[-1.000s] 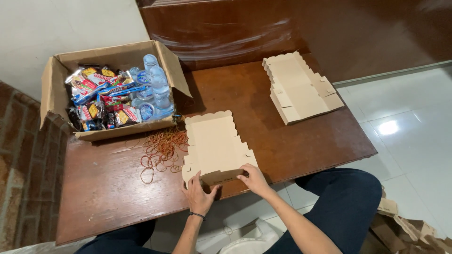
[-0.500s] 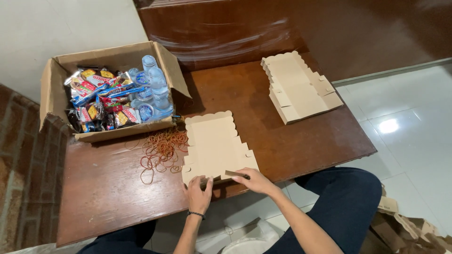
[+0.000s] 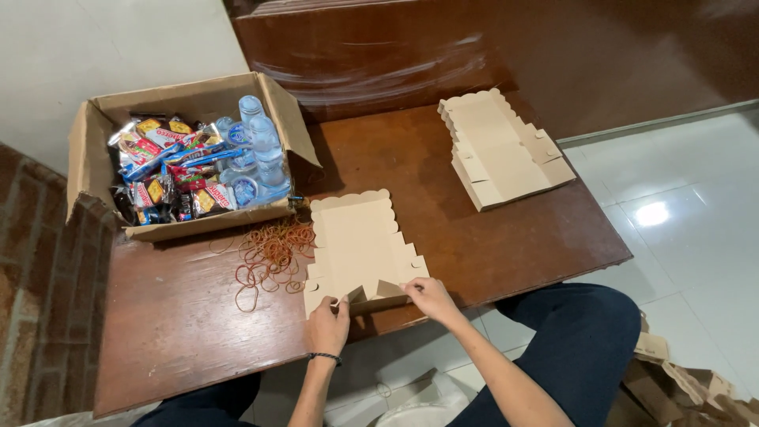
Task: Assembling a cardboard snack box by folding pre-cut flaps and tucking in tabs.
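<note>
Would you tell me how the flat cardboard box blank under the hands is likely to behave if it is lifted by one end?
The box blank looks thin and creased, so it would probably sag or fold. It seems light, likely sliding easily on the table. Its raised front flap suggests it bends readily.

Bare forearms, no sleeves; thin dark band, maybe bracelet (image 3: 325,357), on left wrist; dark navy trousers (image 3: 581,340).

On the bench (image 3: 490,237), the flat carton blank (image 3: 356,241) lay at the near edge. Rubber bands (image 3: 270,251) lay just to its left. Behind those sat the open box (image 3: 190,103), with snack packets (image 3: 162,178) and water bottles (image 3: 261,150) in it. A second blank (image 3: 502,150) lay at the far right.
</note>
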